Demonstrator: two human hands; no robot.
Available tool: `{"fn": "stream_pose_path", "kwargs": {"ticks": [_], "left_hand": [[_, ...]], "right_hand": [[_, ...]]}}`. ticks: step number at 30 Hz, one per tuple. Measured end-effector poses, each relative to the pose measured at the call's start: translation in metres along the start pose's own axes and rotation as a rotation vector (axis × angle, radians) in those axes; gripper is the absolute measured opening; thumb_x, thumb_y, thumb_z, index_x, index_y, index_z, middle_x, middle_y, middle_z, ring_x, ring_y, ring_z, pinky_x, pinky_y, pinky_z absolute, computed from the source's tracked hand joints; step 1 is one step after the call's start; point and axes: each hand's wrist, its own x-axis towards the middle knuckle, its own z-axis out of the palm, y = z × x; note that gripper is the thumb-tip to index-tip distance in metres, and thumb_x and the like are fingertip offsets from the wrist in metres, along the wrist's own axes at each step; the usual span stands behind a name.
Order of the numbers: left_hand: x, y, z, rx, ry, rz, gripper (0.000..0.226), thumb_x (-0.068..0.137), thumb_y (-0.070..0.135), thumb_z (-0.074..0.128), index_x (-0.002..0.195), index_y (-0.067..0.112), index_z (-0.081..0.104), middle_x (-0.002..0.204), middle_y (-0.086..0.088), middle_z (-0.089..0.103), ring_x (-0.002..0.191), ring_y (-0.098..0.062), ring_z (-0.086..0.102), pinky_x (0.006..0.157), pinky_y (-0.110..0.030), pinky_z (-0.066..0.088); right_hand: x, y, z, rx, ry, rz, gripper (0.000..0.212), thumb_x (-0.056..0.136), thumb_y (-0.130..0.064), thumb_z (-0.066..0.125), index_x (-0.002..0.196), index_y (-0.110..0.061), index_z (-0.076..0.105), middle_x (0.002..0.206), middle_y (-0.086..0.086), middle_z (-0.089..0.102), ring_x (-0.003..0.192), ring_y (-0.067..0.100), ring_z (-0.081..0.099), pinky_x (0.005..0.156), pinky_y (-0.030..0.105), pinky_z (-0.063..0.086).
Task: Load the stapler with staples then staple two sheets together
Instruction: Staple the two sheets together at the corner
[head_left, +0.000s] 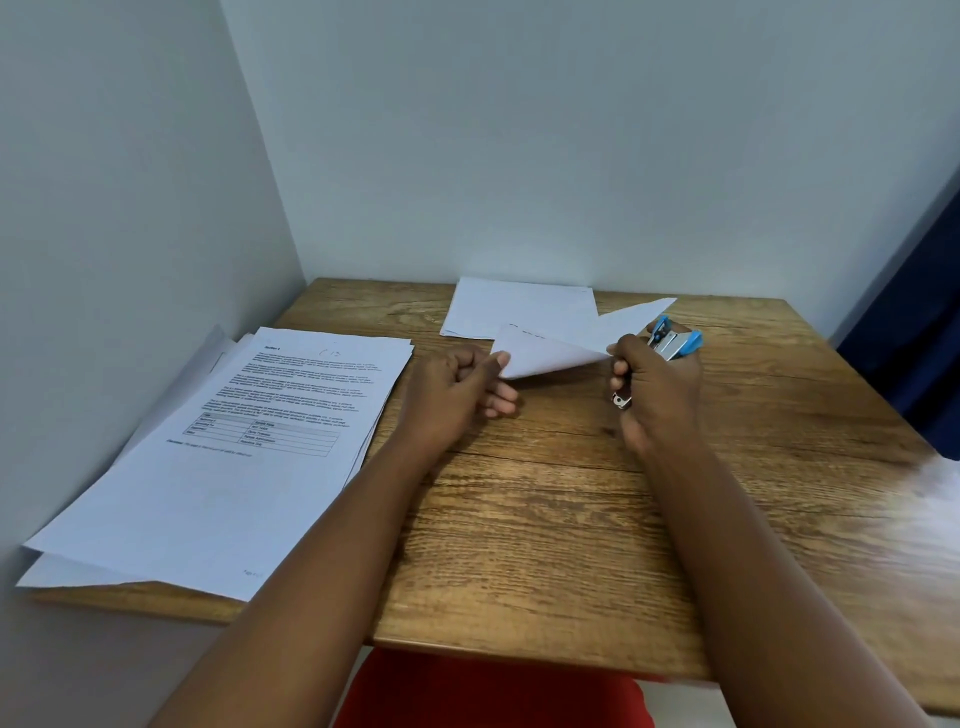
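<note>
Nearest the head camera I saw my two forearms reaching out over the front edge of the wooden counter (519, 545), with something red below it. My left hand (457, 384) pinched the near corner of the sheets (545, 351) between thumb and curled fingers, holding them lifted off the counter. My right hand (655, 387) had its grip closed round the blue and metal stapler (672, 340), whose blue end showed beyond the knuckles, right at the sheets' right-hand corner. I could not tell whether the paper already sat inside the stapler's mouth, nor whether staples were loaded.

I judged the step in hand to be the stapling itself. To do it well I would keep both sheets' edges squared under the left pinch, slide the corner fully into the throat, keep fingers off the striking end, and squeeze firmly in one go so the staple clinches flat.

A stack of printed pages (234, 441) lay at the left of the counter, and a few blank pages (498, 309) lay flat at the far side by the wall, just behind the lifted sheets.
</note>
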Motion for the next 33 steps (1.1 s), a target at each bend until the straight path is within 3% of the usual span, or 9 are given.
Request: {"fn": "stream_pose_path", "kwargs": {"ticks": [6, 9, 12, 17, 19, 23, 25, 28, 33], "left_hand": [[0.000, 0.007, 0.001, -0.219, 0.065, -0.104, 0.039, 0.099, 0.039, 0.053, 0.083, 0.005, 0.064, 0.081, -0.019, 0.073, 0.068, -0.024, 0.072, 0.060, -0.031, 0.060], [0.001, 0.007, -0.004, -0.254, 0.095, -0.122, 0.032, 0.093, 0.033, 0.066, 0.082, 0.003, 0.063, 0.077, -0.017, 0.064, 0.060, -0.018, 0.066, 0.054, -0.025, 0.057], [0.004, -0.001, -0.009, -0.144, 0.109, -0.031, 0.017, 0.081, 0.010, 0.080, 0.089, 0.011, 0.064, 0.077, -0.010, 0.058, 0.064, -0.019, 0.056, 0.061, -0.032, 0.048], [0.004, 0.000, -0.010, -0.132, 0.189, 0.048, 0.029, 0.083, 0.003, 0.076, 0.105, 0.016, 0.065, 0.082, -0.009, 0.051, 0.062, -0.015, 0.046, 0.064, -0.032, 0.045], [0.003, 0.002, -0.008, -0.153, 0.211, 0.061, 0.032, 0.085, -0.001, 0.073, 0.112, 0.012, 0.063, 0.081, -0.008, 0.046, 0.059, -0.013, 0.041, 0.060, -0.028, 0.041], [0.003, 0.003, -0.007, -0.216, 0.218, 0.077, 0.037, 0.086, -0.005, 0.070, 0.120, 0.006, 0.061, 0.087, -0.004, 0.061, 0.060, -0.008, 0.052, 0.060, -0.023, 0.047], [0.004, 0.002, -0.007, -0.219, 0.226, 0.078, 0.038, 0.086, -0.005, 0.070, 0.121, 0.005, 0.061, 0.084, 0.004, 0.064, 0.057, -0.002, 0.053, 0.060, -0.021, 0.049], [0.004, 0.002, -0.008, -0.224, 0.221, 0.079, 0.038, 0.086, -0.005, 0.070, 0.121, 0.006, 0.061, 0.087, 0.009, 0.069, 0.056, 0.000, 0.053, 0.059, -0.020, 0.049], [0.001, 0.006, -0.006, -0.240, 0.208, 0.098, 0.039, 0.087, -0.006, 0.068, 0.124, 0.003, 0.059, 0.084, 0.000, 0.061, 0.046, 0.002, 0.045, 0.052, -0.019, 0.044]], "right_hand": [[0.000, 0.000, -0.003, -0.138, -0.064, 0.082, 0.028, 0.078, 0.006, 0.065, 0.097, -0.008, 0.049, 0.061, -0.001, 0.051, 0.043, 0.006, 0.043, 0.038, 0.019, 0.034], [-0.005, 0.002, -0.001, -0.263, -0.151, 0.098, 0.030, 0.085, -0.019, 0.074, 0.099, -0.013, 0.048, 0.054, -0.006, 0.046, 0.041, 0.007, 0.038, 0.039, 0.020, 0.030], [-0.012, 0.007, 0.001, -0.769, -0.164, -0.051, 0.040, 0.093, -0.053, 0.055, 0.105, -0.015, 0.047, 0.071, -0.003, 0.053, 0.057, 0.010, 0.047, 0.049, 0.024, 0.035], [-0.013, 0.020, -0.004, -1.351, -0.165, -0.318, 0.050, 0.091, -0.060, 0.051, 0.116, -0.018, 0.046, 0.115, 0.003, 0.055, 0.093, 0.017, 0.051, 0.067, 0.032, 0.038], [-0.013, 0.021, -0.004, -1.493, -0.180, -0.344, 0.057, 0.087, -0.066, 0.052, 0.118, -0.018, 0.048, 0.114, 0.002, 0.058, 0.096, 0.022, 0.057, 0.069, 0.034, 0.040], [-0.016, 0.022, -0.008, -1.768, -0.191, -0.399, 0.066, 0.082, -0.076, 0.048, 0.114, -0.018, 0.052, 0.105, 0.004, 0.063, 0.098, 0.026, 0.060, 0.071, 0.037, 0.044], [-0.018, 0.021, -0.007, -1.845, -0.170, -0.371, 0.070, 0.079, -0.078, 0.049, 0.115, -0.017, 0.050, 0.101, 0.005, 0.065, 0.099, 0.027, 0.060, 0.077, 0.039, 0.045], [-0.020, 0.021, -0.005, -1.868, -0.154, -0.317, 0.078, 0.077, -0.081, 0.047, 0.122, -0.017, 0.046, 0.102, 0.007, 0.065, 0.099, 0.027, 0.061, 0.070, 0.036, 0.042], [-0.022, 0.024, -0.006, -1.891, -0.158, -0.317, 0.085, 0.079, -0.084, 0.036, 0.132, -0.018, 0.041, 0.115, 0.008, 0.060, 0.105, 0.026, 0.058, 0.070, 0.035, 0.040]]}}
